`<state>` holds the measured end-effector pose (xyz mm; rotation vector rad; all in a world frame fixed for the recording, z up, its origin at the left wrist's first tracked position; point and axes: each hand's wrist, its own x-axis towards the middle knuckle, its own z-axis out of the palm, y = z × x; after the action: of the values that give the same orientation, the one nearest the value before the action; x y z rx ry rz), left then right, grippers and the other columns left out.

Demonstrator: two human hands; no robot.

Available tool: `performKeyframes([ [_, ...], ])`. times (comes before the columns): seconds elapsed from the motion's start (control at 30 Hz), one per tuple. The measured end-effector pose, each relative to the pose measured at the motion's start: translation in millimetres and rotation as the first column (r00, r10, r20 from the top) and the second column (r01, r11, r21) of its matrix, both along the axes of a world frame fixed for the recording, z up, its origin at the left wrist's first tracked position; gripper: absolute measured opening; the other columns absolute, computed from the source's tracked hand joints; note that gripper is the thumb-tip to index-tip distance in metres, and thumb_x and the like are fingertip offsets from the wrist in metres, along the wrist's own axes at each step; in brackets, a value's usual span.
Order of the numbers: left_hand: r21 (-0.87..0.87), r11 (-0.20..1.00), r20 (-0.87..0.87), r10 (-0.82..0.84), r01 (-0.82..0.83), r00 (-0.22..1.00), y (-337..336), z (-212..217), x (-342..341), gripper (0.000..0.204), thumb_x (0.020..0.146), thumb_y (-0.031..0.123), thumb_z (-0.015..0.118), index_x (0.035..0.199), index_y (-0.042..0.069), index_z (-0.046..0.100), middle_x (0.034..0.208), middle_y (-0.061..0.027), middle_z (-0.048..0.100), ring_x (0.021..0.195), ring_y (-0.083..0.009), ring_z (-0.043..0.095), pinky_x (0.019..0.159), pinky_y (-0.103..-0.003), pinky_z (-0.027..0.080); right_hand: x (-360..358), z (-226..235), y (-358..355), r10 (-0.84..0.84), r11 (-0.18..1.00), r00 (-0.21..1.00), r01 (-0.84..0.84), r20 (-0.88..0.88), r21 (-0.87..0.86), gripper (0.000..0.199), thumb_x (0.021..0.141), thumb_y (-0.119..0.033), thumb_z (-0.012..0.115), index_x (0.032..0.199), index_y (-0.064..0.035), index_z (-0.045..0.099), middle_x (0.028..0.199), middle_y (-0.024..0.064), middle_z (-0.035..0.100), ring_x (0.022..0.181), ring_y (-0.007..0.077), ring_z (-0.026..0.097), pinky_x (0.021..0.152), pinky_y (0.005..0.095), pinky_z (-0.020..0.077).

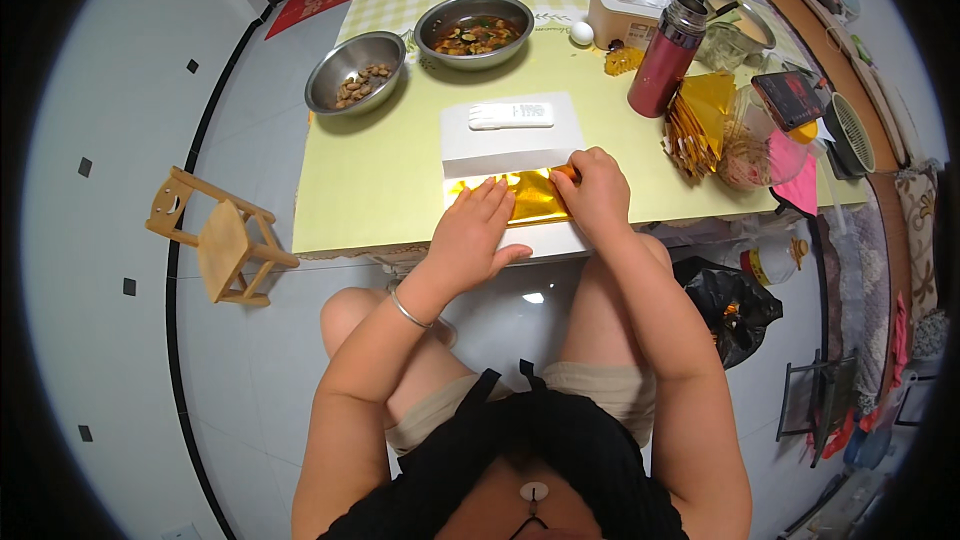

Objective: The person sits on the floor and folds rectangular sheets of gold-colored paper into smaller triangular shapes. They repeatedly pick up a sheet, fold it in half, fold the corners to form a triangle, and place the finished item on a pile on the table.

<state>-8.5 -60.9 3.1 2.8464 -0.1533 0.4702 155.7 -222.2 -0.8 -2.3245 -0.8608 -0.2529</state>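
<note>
A sheet of shiny gold foil paper (538, 198) lies on a white board (490, 149) near the table's front edge. My left hand (474, 232) rests flat on the foil's left part, its fingers stretched out and its thumb apart. At the foil's right end my right hand (602, 198) is closed, with the thumb and curled fingers gripping the gold paper's edge. What lies inside the right hand's fingers is partly hidden. Beyond the foil, a flat white plastic piece (512, 116) with dark print sits on the far part of the board.
Two metal bowls (356, 74) (475, 32) with food stand at the far left. A red thermos (667, 58), folded gold papers (702, 120), a clear container (745, 145) and a phone (787, 100) crowd the right. A small wooden chair (226, 245) stands left of the table.
</note>
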Motion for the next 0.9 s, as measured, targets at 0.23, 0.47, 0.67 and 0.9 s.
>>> performKeyframes([
  [0.23,0.085,0.996,-0.05,0.004,0.0,0.999,-1,2,-1,0.085,0.087,0.056,0.069,0.14,-0.008,0.051,0.15,-0.0256,0.048,0.143,-0.0428,0.041,0.119,-0.055,0.03,2,-8,2,0.005,0.999,0.999,-0.007,0.039,0.049,0.018,0.082,-0.02,0.077,0.081,-0.0058,0.066,0.085,0.0122,0.061,0.085,0.0329,0.062,0.074,0.0448,0.0511],
  [0.47,0.119,0.992,-0.045,-0.026,0.032,0.999,2,-2,-2,0.083,0.085,0.062,0.067,0.144,0.005,0.052,0.152,-0.0258,0.045,0.143,-0.0455,0.039,0.117,-0.059,0.03,1,-3,-1,-0.015,0.998,0.997,0.018,-0.072,0.052,0.026,0.083,-0.019,0.074,0.102,-0.0043,0.065,0.103,0.0147,0.064,0.1,0.0342,0.062,0.084,0.0444,0.0509],
  [0.67,0.15,0.986,-0.101,-0.058,0.073,0.993,0,2,-6,0.092,0.082,0.074,0.06,0.149,0.011,0.05,0.157,-0.0283,0.035,0.147,-0.0475,0.03,0.119,-0.062,0.023,-32,5,3,0.355,0.927,0.867,-0.278,0.349,-0.254,0.058,0.093,-0.027,0.06,0.143,0.0011,0.051,0.155,0.0209,0.045,0.148,0.0369,0.036,0.123,0.0537,0.0213],
  [0.9,0.207,0.978,-0.217,0.043,0.003,0.975,7,3,-31,0.11,0.078,0.077,0.06,0.158,0.006,0.034,0.165,-0.0265,0.022,0.154,-0.0441,0.018,0.12,-0.064,0.014,-32,-10,-33,0.491,0.816,0.869,-0.435,0.059,-0.379,0.078,0.093,-0.041,0.065,0.152,0.0015,0.039,0.162,0.0186,0.035,0.151,0.0338,0.032,0.124,0.0463,0.0233],
])
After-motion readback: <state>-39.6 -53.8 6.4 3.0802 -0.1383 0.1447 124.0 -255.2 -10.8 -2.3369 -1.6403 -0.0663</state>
